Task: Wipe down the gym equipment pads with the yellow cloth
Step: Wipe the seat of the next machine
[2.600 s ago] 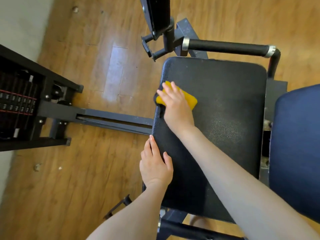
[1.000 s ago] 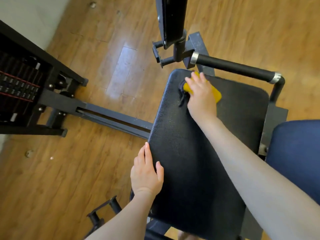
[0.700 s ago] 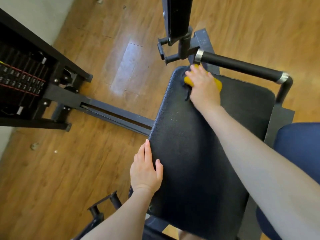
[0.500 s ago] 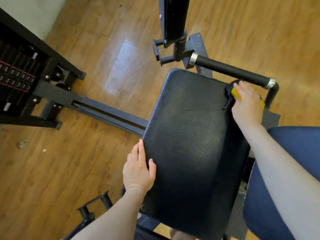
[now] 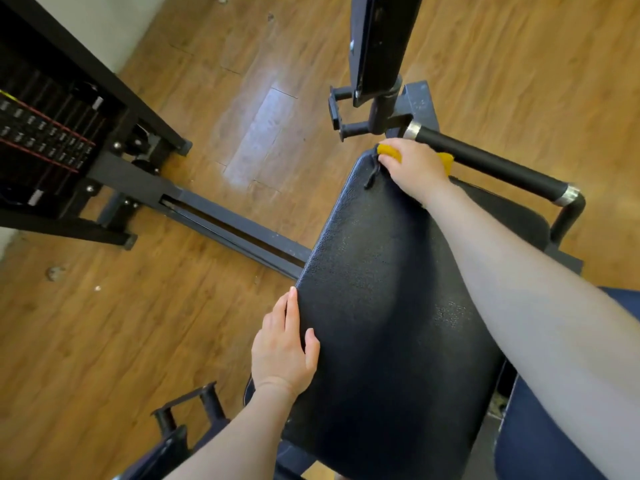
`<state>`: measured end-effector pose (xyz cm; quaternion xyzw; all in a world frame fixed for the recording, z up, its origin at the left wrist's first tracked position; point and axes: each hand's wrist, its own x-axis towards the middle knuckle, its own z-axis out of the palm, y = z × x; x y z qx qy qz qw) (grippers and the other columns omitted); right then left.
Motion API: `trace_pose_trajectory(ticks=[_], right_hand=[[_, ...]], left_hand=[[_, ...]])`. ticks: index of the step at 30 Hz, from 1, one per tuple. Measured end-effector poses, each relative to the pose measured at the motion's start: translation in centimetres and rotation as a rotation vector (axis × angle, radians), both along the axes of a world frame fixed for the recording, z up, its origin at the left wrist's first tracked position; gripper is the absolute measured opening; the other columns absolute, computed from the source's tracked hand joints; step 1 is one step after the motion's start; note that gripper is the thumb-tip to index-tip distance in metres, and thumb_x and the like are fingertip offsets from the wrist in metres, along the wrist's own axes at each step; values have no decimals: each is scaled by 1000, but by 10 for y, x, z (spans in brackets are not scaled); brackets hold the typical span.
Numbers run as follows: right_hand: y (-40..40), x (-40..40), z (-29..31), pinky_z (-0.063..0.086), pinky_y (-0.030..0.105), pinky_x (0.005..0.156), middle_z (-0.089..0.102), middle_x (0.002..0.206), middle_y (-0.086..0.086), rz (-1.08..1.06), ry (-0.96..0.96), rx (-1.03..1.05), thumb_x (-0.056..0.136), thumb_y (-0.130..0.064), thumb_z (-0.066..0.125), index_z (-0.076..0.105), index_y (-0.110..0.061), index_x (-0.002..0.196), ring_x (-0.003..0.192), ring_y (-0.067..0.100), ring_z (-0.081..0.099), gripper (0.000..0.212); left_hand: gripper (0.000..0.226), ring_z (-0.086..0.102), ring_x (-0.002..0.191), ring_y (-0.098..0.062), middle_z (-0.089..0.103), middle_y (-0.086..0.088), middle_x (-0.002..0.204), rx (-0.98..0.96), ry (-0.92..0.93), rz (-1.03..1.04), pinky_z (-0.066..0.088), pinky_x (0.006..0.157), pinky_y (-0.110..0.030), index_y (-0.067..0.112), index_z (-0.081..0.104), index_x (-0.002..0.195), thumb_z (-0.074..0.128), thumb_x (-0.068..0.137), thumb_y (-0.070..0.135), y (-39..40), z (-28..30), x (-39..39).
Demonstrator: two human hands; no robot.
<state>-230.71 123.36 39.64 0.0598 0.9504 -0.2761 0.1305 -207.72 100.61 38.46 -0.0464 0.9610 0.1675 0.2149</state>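
A black textured pad fills the middle of the view. My right hand presses the yellow cloth onto the pad's far left corner, just below the black grip bar. Most of the cloth is hidden under that hand; yellow shows at both sides, and a dark loop hangs from it. My left hand rests flat on the pad's left edge, fingers straight, thumb on the top surface.
A black upright pad on a bracket stands beyond the far edge. A weight stack frame sits at the left, joined by a floor rail. A blue seat pad lies at the right. Wooden floor surrounds the machine.
My right hand has swept the cloth from the pad's far right corner back along the far edge to its far left corner. My left hand has stayed on the left edge.
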Motion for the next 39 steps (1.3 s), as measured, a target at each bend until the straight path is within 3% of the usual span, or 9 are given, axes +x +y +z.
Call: trace_pose_trajectory(ticks=[3,9,12,16,22,26,32,36,39], right_hand=[[21,8,4,40,37,96,57,128,4,27,-61,-23,93,-35,50,53,-22,128,117,28,51,38],[88,60,11,35,28,83,58,124,11,-140,-78,53,94,-28,51,56,-11,122,115,30,50,33],[118,80,14,36,28,87,59,123,9,-215,-112,33,93,-24,53,58,-12,121,115,28,51,31],[117,74,22,38,31,79,62,113,12,-202,-151,62,94,-25,51,60,-13,115,104,30,54,26],[26,-7,23,35,27,81,59,117,6,8,-58,-103,95,-23,48,56,-18,122,107,24,52,29],[-7,-23,11,37,36,98,50,134,12,110,-168,-1,94,-28,49,48,-17,132,122,32,46,40],[64,15,17,36,30,87,51,133,13,41,-275,63,93,-28,52,49,-13,130,119,30,47,40],[116,56,23,29,34,105,36,147,12,-103,-351,133,95,-28,51,37,-9,140,134,29,34,51],[136,77,20,35,36,101,48,137,14,-249,-303,87,94,-25,53,47,-9,134,125,31,44,44]], left_hand=[[64,37,129,-16,22,4,154,2,-14,6,36,102,-24,24,6,150,30,95,44,0,0,0],[65,41,127,-19,27,2,152,7,-21,20,40,98,-26,21,11,150,40,95,38,2,2,0],[65,42,127,-20,29,0,152,16,-22,20,41,98,-28,20,13,150,41,94,37,2,4,0],[66,40,128,-18,26,2,153,30,-27,25,40,99,-27,21,11,150,41,94,39,2,3,-1],[67,41,126,-16,26,3,153,39,-25,20,38,100,-25,22,10,150,41,94,41,1,2,-1],[67,36,129,-13,20,6,154,22,-37,4,34,103,-23,24,4,150,36,95,43,-1,-1,-2],[68,36,129,-15,23,3,153,4,-43,0,39,102,-29,21,7,151,39,94,40,-2,-1,-1],[68,42,125,-20,32,-2,150,-17,-29,0,45,96,-34,17,15,150,46,92,36,0,-2,-1],[67,45,122,-22,35,-5,148,-30,-19,-12,46,92,-36,14,19,149,47,92,33,0,-3,0]])
